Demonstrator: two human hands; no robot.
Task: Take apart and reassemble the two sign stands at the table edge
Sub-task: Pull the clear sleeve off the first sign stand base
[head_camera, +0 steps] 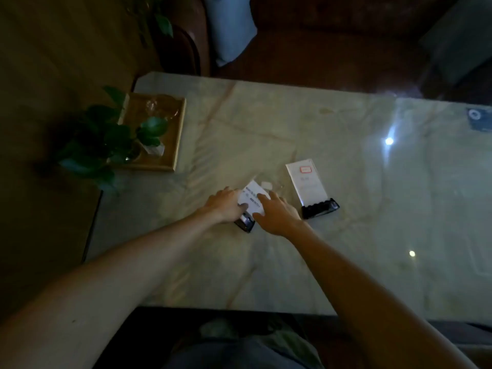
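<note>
both my hands on the near stand (249,206), w/ the card between them. left hand (225,206) wrapped on its left side, fingers curled down toward the black base (245,223), thumb on the card (251,198). right hand (278,215) lies over the card's right edge, fingers spread and pressing, not a full fist. so both are clamped on the same stand, nearly touching each other.

2nd stand (310,191) sits just right of my right hand, untouched, white panel leaning back out of its own black base (320,208). something clear and small (269,185) lies just beyond my fingers, too blurry to name, maybe an acrylic bit.

handling, my guess: light thing overall, the weight is in the base. card/panel is thin and stiff, prob acrylic w/ paper in it, so slick faces, and it could crack or scratch if i bend it. base looks glossy, likely to slide on the polished counter (346,262), so left hand should pin the base from the sides and low. right hand should pinch the panel by its edges near the slot, pull straight along the panel, no twisting. grabbing high up gives leverage that could snap it at the slot.

tray (178,134) and plant (117,137) are far off left of my left hand, no issue.
</note>
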